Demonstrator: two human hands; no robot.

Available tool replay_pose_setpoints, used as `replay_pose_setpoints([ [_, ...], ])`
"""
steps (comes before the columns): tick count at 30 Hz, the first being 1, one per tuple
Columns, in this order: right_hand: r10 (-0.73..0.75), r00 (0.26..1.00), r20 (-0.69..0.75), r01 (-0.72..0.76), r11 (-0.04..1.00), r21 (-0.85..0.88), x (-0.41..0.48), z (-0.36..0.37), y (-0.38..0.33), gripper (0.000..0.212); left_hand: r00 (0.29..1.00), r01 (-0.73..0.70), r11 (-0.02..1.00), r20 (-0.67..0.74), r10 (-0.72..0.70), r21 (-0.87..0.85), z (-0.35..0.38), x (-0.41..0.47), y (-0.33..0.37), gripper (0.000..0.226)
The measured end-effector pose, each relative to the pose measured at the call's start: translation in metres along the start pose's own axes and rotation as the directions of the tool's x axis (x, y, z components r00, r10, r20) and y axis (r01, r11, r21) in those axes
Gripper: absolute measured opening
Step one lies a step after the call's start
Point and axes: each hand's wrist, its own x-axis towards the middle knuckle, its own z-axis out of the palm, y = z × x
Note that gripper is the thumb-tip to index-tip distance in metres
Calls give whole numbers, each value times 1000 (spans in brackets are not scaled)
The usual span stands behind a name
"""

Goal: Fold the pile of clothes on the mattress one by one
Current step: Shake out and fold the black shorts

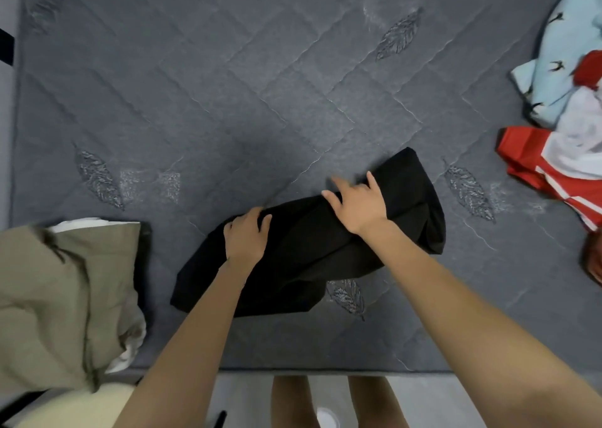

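A white round object [327, 418] sits on grey floor [247, 395].

Grey quilted mattress [228, 85], black garment [309, 258], khaki clothes [49, 297] left, colourful pile [560, 101] right

Grey quilted mattress [195, 101] fills most of the field, its cover stitched in a diamond grid and embroidered with scattered leaf motifs [399, 34], for instance at 1 and 9 o'clock. Beyond its left border, from 9 to 11 o'clock, runs a paler grey strip [8, 134], wall or floor undetermined, crossed at 10 o'clock by a short black band [6, 47]. At 6 o'clock, below the mattress edge, lies light grey floor [242, 395] bearing a small white round object [327, 418]. A cream surface [81, 408] occupies 7 o'clock. Lighting is soft and even, with a faint shadow near centre.
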Motion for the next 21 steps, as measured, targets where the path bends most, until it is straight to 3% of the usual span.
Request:
replay_pose_setpoints([
  [6, 124, 991, 44, -120, 989, -86, -15, 14, 6, 67, 988, 147, 989, -50, -147, -5, -2, -8, 7, 42],
  [10, 221, 969, 105, -227, 973, 40, -4, 21, 10, 78, 971, 239, 970, 19, -240, 40, -4, 0, 0, 50],
  [13, 228, 967, 112, -234, 972, 38, -2, 31, 10, 83, 977, 208, 967, 25, -214, 147, 0, 0, -2, 45],
  [17, 205, 975, 89, -208, 978, 24, -5, 35, 11, 75, 984, 134, 935, 67, -165, 329, 6, -4, -8, 43],
  [21, 182, 976, 117, -161, 972, -169, -10, 24, 10, 59, 979, 84, 886, 130, -160, 456, -1, -2, -6, 46],
])
